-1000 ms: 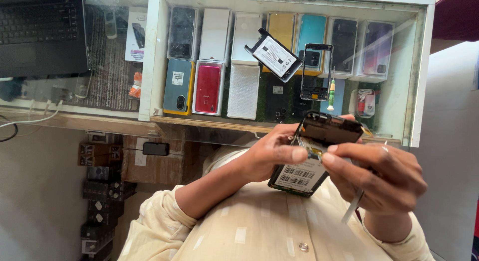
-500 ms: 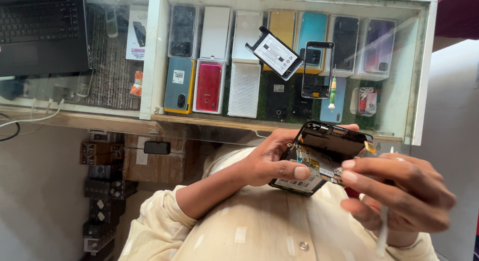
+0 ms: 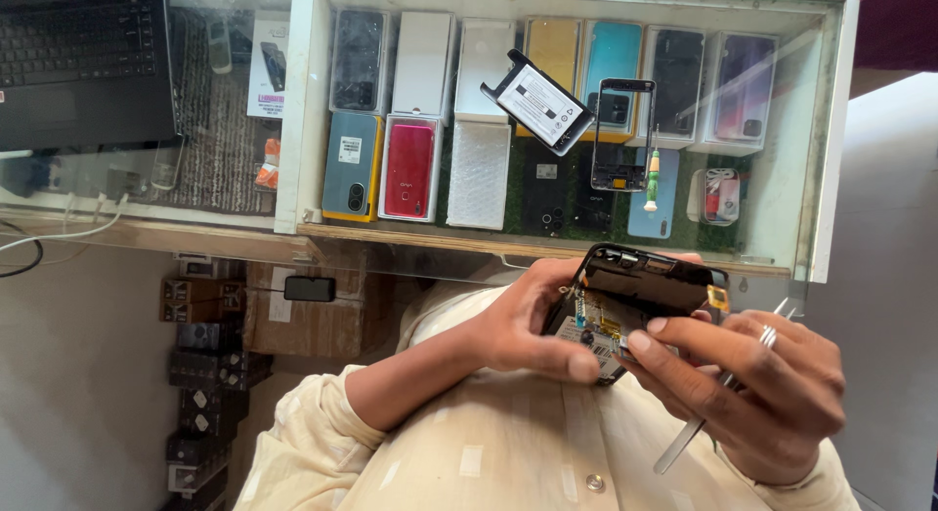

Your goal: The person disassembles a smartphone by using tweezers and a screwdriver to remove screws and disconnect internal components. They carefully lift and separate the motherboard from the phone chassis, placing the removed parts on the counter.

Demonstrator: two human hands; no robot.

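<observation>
I am seeing both hands working at the lower right of the frame. The left hand (image 3: 523,320) is gripping the opened phone (image 3: 625,301) from its left edge, thumb pressed along the lower side, fingers closed around the body. The right hand (image 3: 757,389) is closing on the phone's lower right corner, fingertips resting on the exposed interior, where yellow and labelled parts are showing. The same hand is also holding metal tweezers (image 3: 699,423), which are pointing down and left beneath the palm. A ring (image 3: 769,336) is sitting on one finger.

Above, I am noting a glass display case (image 3: 831,159) holding boxed phones. On its top are lying a loose battery (image 3: 539,103), an empty phone frame (image 3: 622,135) and a small screwdriver (image 3: 652,179). A laptop (image 3: 83,62) is occupying the upper left.
</observation>
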